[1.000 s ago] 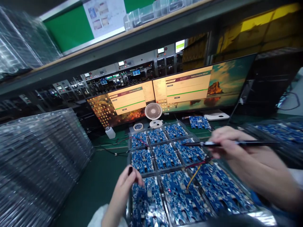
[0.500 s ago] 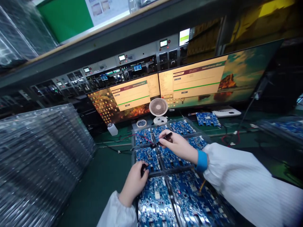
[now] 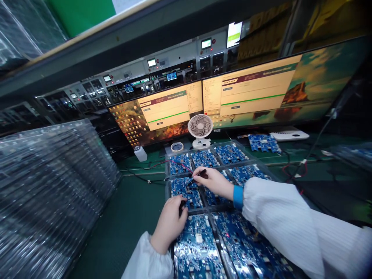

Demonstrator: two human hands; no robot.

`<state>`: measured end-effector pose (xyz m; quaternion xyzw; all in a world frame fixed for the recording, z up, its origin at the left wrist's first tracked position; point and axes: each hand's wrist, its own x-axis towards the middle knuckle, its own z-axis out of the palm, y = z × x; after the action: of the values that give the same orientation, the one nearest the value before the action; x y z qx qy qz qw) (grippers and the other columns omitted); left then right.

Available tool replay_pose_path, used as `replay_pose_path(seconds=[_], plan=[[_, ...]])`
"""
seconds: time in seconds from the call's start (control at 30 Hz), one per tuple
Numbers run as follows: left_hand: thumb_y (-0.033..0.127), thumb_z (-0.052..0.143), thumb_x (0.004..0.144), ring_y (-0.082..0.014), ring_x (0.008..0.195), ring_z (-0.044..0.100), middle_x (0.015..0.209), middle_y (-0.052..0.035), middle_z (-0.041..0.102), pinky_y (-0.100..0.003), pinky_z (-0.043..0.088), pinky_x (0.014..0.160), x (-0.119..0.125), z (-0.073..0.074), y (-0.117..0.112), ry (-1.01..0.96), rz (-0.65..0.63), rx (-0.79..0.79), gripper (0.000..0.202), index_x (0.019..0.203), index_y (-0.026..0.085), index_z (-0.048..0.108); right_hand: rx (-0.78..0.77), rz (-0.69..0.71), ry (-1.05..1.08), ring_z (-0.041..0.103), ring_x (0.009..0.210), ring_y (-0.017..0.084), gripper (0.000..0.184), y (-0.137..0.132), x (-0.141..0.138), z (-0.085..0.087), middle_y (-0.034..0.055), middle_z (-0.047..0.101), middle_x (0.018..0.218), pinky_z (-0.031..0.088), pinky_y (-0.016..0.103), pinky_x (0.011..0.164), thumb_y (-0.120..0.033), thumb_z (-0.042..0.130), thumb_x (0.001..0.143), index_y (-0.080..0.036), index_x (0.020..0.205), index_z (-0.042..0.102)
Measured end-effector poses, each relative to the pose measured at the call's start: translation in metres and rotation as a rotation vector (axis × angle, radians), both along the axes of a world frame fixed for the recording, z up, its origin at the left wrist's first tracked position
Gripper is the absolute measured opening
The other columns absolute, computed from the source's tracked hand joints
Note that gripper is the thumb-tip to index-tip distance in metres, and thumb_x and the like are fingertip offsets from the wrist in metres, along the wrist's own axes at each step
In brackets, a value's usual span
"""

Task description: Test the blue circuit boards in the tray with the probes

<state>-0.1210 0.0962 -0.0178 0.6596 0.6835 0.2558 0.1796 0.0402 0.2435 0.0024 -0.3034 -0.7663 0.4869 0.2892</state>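
Both hands on mid-row circuit board [image 3: 186, 192] w/ probes.
R hand [image 3: 213, 182] has come fwd, pinching black probe [image 3: 197, 176]; L hand [image 3: 170, 223] grips 2nd probe [image 3: 181, 205] at board edge in tray [image 3: 255, 164].

right hand [image 3: 213, 182] pinches a black probe [image 3: 197, 176] over a blue board [image 3: 186, 192]; left hand [image 3: 170, 223] rests beside that board.

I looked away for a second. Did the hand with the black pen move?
Yes. The right hand with its black pen went from the near boards toward the white fan.
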Motion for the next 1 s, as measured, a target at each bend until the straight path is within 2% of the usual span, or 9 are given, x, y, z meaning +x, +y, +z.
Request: replay_pose_path(seconds=[0.27, 0.53, 1.0], plan=[[0.019, 0.046, 0.084, -0.0233, 0.113, 0.056, 0.111, -0.0107, 0.065, -0.042, 0.042, 0.103, -0.0004, 0.0015, 0.0009, 0.009, 0.000, 0.003, 0.029, 0.110, 0.016, 0.059, 0.052, -0.008, -0.031, 0.056, 0.068, 0.009, 0.018, -0.0056, -0.0008, -0.0023, -0.0022, 0.058, 0.076, 0.051, 0.027, 0.067, -0.032, 0.059, 0.091, -0.014, 0.089, 0.059], [0.019, 0.046, 0.084, -0.0229, 0.112, 0.056, 0.111, -0.0106, 0.065, -0.042, 0.042, 0.103, 0.0005, 0.0026, 0.0005, 0.009, 0.000, 0.013, 0.028, 0.109, 0.016, 0.059, 0.078, -0.015, -0.043, 0.057, 0.071, 0.011, 0.024, -0.0037, -0.0030, -0.0095, -0.0011, 0.059, 0.078, 0.051, 0.028, 0.070, -0.038, 0.057, 0.092, -0.014, 0.088, 0.059], [0.020, 0.045, 0.085, -0.0236, 0.115, 0.055, 0.113, -0.0111, 0.064, -0.042, 0.041, 0.104, 0.0012, 0.0034, 0.0003, 0.002, -0.001, -0.001, 0.030, 0.111, 0.016, 0.059, 0.069, -0.019, -0.027, 0.055, 0.064, 0.010, 0.028, -0.0057, -0.0044, -0.0084, -0.0021, 0.057, 0.072, 0.050, 0.027, 0.065, -0.042, 0.058, 0.090, -0.015, 0.084, 0.057]])
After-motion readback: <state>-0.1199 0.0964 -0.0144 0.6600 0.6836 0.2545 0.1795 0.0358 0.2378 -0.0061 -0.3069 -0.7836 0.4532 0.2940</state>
